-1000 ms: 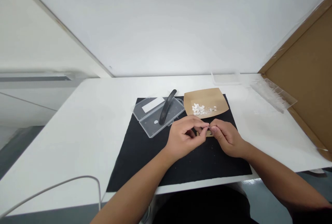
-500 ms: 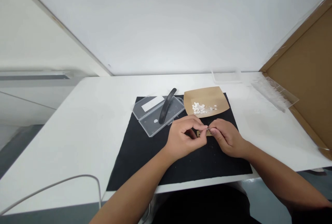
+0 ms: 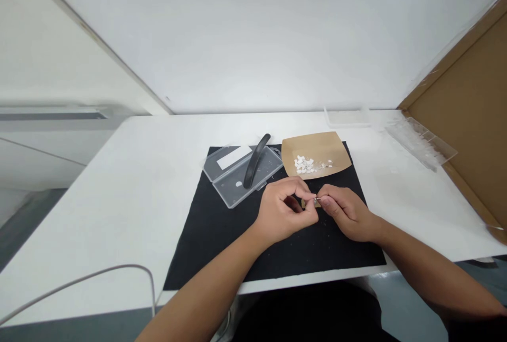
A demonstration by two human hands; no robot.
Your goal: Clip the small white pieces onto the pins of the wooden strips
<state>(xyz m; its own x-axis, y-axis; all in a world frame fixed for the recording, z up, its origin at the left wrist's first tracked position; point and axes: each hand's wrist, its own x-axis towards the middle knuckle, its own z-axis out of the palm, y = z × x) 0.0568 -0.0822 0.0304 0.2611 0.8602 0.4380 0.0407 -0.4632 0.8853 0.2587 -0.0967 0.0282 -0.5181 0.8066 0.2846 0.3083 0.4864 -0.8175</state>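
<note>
- Tiny metal piece (image 3: 317, 199), too small to identify, sits pinched between the fingertips of both hands, low over a black mat (image 3: 222, 236) on a white table (image 3: 138, 173).
- Left hand (image 3: 283, 212) is curled, thumb and forefinger pressed together on the piece from the left side.
- Right hand (image 3: 344, 211) meets it from the right, its fingertips closed on the same piece, so the two grips touch.
- A small brown scrap (image 3: 304, 203) lies on the mat just beneath the fingertips.
- Judging by the pose, this is fine fitting or joining work at the fingertips; any next move would call for steady, small finger motion, since the piece is easily dropped.
- Just beyond the hands lies a brown paper tray (image 3: 317, 144) holding a scatter of small white bits (image 3: 304, 164).
- To its left is an open clear plastic case (image 3: 229, 173) with a dark curved tool (image 3: 255, 161) resting across it.
</note>
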